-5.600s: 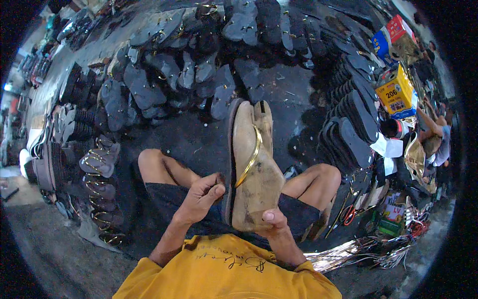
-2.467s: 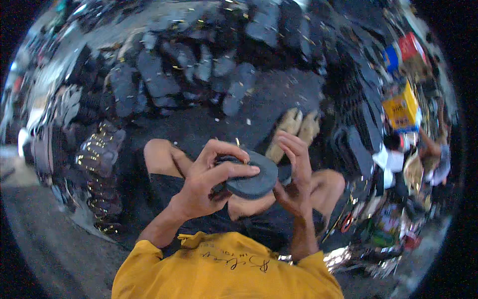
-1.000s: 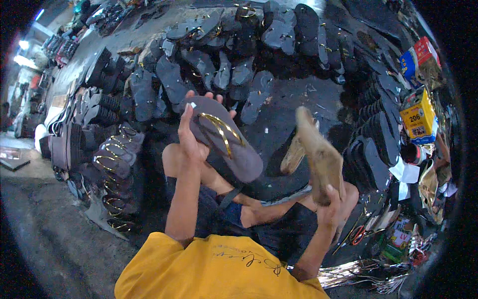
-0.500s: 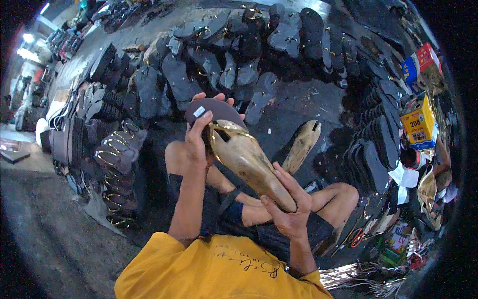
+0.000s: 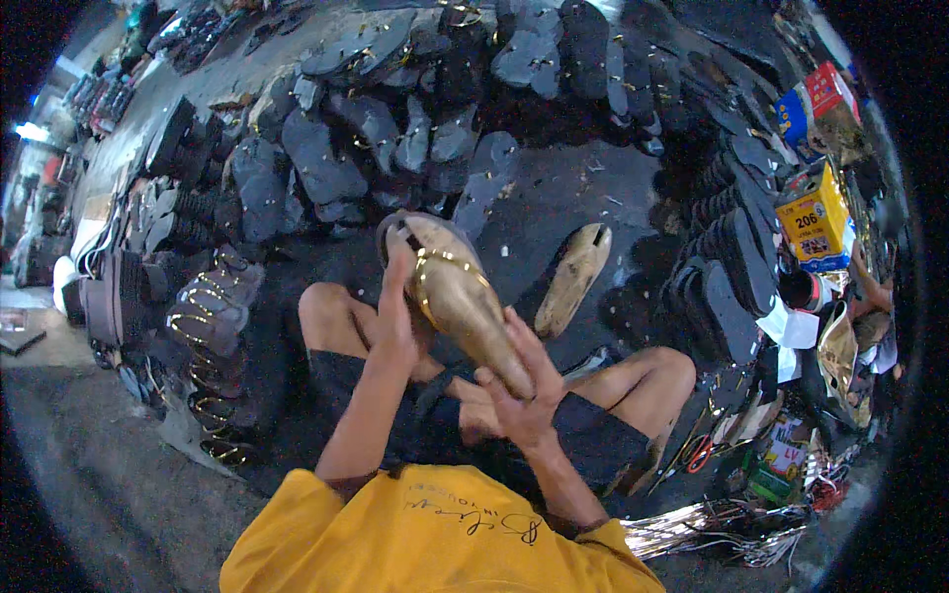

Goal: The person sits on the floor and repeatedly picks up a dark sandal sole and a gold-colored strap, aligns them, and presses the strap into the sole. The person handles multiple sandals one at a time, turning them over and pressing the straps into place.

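Note:
A pale, worn shoe last (image 5: 463,306) is held in front of me, its slotted toe end up and to the left. Thin gold straps (image 5: 450,259) of a sandal cross over the last, and a rim of the dark sole (image 5: 386,229) shows behind its toe end. My left hand (image 5: 397,306) is closed around the sandal's left side near the straps; some of its fingers are hidden behind. With my right hand (image 5: 524,390) I grip the narrow lower end of the last. A second shoe last (image 5: 573,282) lies on the dark floor beyond my hands.
Dark sandal soles (image 5: 321,163) lie in rows ahead, and more are stacked (image 5: 722,306) on the right. Gold-strapped sandals (image 5: 213,316) form a pile on the left. A yellow box (image 5: 816,217), orange-handled scissors (image 5: 699,455) and shiny strips (image 5: 712,529) are at the right.
The last has moved up through the gold straps, over the sole, covering the sole's surface and white sticker seen before. My left hand has shifted down along the sandal's side. The view has shifted slightly.

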Motion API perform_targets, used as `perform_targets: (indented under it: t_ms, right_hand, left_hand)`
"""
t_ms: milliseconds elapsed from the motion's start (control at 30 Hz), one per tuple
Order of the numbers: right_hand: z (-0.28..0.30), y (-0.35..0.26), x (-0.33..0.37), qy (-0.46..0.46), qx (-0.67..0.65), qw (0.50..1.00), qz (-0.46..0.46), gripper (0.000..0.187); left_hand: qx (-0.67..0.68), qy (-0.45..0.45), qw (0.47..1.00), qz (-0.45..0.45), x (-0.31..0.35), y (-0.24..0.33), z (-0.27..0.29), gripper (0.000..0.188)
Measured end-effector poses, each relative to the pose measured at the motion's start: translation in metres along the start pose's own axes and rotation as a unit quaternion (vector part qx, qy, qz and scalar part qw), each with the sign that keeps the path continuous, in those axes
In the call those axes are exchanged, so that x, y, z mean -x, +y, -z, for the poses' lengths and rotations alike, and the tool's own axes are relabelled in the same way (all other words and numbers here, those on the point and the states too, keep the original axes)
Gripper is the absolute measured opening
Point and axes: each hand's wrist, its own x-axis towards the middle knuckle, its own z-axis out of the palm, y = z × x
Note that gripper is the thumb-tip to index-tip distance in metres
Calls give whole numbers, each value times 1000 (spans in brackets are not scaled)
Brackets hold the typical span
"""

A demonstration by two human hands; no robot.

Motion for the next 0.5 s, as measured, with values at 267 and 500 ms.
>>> perform_targets:
  t_ms: [267, 500]
  right_hand:
    - [17, 25, 25, -87, -176, 952, -237, 34]
    - [17, -5, 21, -199, -248, 863, -393, 43]
  left_hand:
    - [-108, 93, 987, 73, 72, -17, 38, 76]
    - [-100, 134, 981, 97, 101, -7, 15, 88]
